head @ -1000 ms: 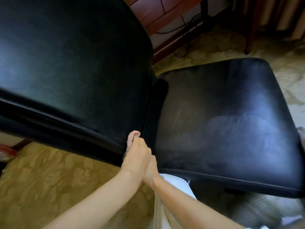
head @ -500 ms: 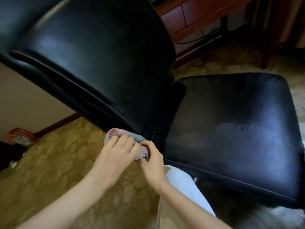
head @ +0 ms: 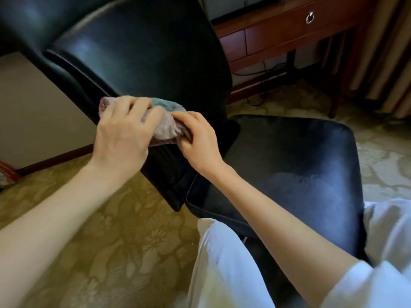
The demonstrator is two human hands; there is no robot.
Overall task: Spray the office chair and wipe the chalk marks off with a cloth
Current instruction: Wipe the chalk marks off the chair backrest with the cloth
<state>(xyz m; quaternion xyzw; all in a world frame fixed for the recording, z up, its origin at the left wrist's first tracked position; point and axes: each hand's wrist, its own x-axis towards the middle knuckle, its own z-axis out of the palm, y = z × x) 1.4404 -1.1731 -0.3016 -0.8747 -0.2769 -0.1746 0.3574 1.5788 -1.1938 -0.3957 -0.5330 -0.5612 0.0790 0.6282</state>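
Note:
The black leather office chair (head: 300,156) fills the middle of the view, its backrest (head: 142,47) tilted up at the left and its seat at the right. A bunched pink and teal cloth (head: 165,127) lies against the lower side edge of the backrest. My left hand (head: 124,132) lies over the cloth's left part with fingers curled on it. My right hand (head: 196,138) pinches the cloth's right end between thumb and fingers. No chalk marks or spray bottle show.
A reddish wooden desk (head: 289,32) with a ring-pull drawer stands behind the chair, cables (head: 262,74) hanging under it. Patterned beige carpet (head: 111,241) covers the floor. My white-trousered leg (head: 224,263) is at the seat's front edge. Curtains hang at the far right.
Both hands and the cloth have risen from the gap at the chair's base to the backrest's side edge. The cloth is more unfolded, showing teal. The view has pulled back and up.

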